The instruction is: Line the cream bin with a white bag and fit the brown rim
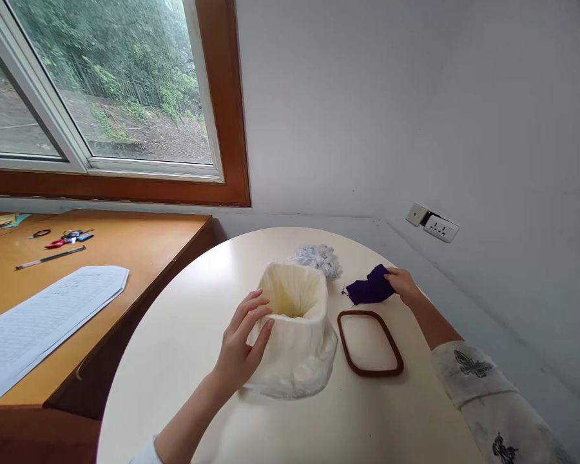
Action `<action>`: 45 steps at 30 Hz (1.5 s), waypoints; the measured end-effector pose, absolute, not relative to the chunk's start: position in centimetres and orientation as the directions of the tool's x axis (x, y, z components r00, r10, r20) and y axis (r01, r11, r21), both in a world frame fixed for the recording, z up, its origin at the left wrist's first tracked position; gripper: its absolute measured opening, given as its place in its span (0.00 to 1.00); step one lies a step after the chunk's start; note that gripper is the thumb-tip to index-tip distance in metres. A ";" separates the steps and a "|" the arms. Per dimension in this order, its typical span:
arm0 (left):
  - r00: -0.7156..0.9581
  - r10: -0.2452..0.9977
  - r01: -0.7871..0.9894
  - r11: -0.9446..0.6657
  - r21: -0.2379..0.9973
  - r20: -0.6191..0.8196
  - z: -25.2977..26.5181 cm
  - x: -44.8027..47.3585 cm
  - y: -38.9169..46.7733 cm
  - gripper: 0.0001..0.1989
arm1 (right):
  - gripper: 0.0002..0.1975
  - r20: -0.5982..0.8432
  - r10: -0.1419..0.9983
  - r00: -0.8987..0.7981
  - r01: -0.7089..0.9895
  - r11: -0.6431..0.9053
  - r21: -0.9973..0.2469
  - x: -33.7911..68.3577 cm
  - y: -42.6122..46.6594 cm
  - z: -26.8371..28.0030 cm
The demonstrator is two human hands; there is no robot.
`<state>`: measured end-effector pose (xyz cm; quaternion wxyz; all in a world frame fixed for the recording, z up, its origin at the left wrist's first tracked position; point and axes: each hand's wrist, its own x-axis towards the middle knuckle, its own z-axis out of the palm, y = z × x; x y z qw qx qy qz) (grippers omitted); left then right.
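Observation:
A bin lined with a pale translucent plastic bag (294,351) stands upright on the round table, the bag folded over its rim and hanging loose around its base. My left hand (244,335) is at the bin's left rim, fingers apart and curved, the fingertips at the bag's edge. Over on the right, my right hand (403,283) pinches the end of a dark purple cloth (370,288) with frayed edges. Below that cloth lies a brown rounded-rectangular ring (393,345), flat on the table. Behind the bin sits a crumpled light grey-blue bundle (319,258), partly hidden by the rim.
The cream round table (174,348) meets the white wall, which carries a power socket (441,227). To the left, a wooden desk (140,235) holds written papers (53,328), a pen (51,258) and keys (70,238). A window (125,84) is above it.

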<state>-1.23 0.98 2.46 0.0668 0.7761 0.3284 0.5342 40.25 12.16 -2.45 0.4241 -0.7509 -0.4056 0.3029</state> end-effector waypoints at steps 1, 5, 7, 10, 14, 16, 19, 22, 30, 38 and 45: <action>0.214 0.581 0.438 -0.776 0.455 0.786 2.5 -1.2 1.0 0.14 | 0.15 -0.082 0.882 0.464 0.419 -0.300 -0.857 39.8 12.1 -2.4; 0.211 0.585 0.446 -0.770 0.456 0.783 2.5 -1.3 0.9 0.13 | 0.17 0.001 0.938 0.346 0.660 -0.243 -0.711 37.4 12.0 -2.8; 0.210 0.590 0.450 -0.766 0.459 0.780 2.5 -1.3 0.9 0.13 | 0.17 0.011 0.960 0.279 0.750 -0.211 -0.626 36.1 11.9 -3.3; 0.212 0.591 0.449 -0.767 0.459 0.778 2.5 -1.3 0.9 0.12 | 0.18 0.001 0.979 0.206 0.849 -0.178 -0.498 34.4 11.7 -3.9; 0.212 0.593 0.448 -0.766 0.461 0.777 2.5 -1.3 0.9 0.12 | 0.18 -0.016 0.988 0.156 0.929 -0.152 -0.338 33.0 11.3 -4.2; 0.212 0.592 0.443 -0.768 0.463 0.778 2.5 -1.3 1.0 0.13 | 0.16 -0.020 0.989 0.148 0.952 -0.148 -0.268 32.6 11.2 -4.0; 0.217 0.587 0.436 -0.773 0.461 0.780 2.5 -1.3 0.9 0.13 | 0.15 -0.011 0.988 0.154 0.971 -0.154 -0.181 32.0 11.2 -3.7; 0.217 0.584 0.435 -0.775 0.458 0.782 2.6 -1.3 0.9 0.14 | 0.14 0.003 0.987 0.159 0.980 -0.158 -0.124 31.6 11.3 -3.5; 0.214 0.583 0.439 -0.774 0.456 0.784 2.6 -1.3 0.9 0.13 | 0.12 0.025 0.987 0.162 0.983 -0.159 -0.093 31.3 11.4 -3.3; 0.166 0.662 0.500 -0.696 0.516 0.731 2.5 -1.2 0.8 0.20 | 0.19 0.132 0.984 0.121 0.972 -0.090 -0.217 31.6 9.7 -2.6; 0.128 0.873 0.422 -0.478 0.771 0.471 2.1 -1.2 0.9 0.39 | 0.11 0.046 0.996 -0.070 0.883 0.084 -0.462 32.0 1.9 0.2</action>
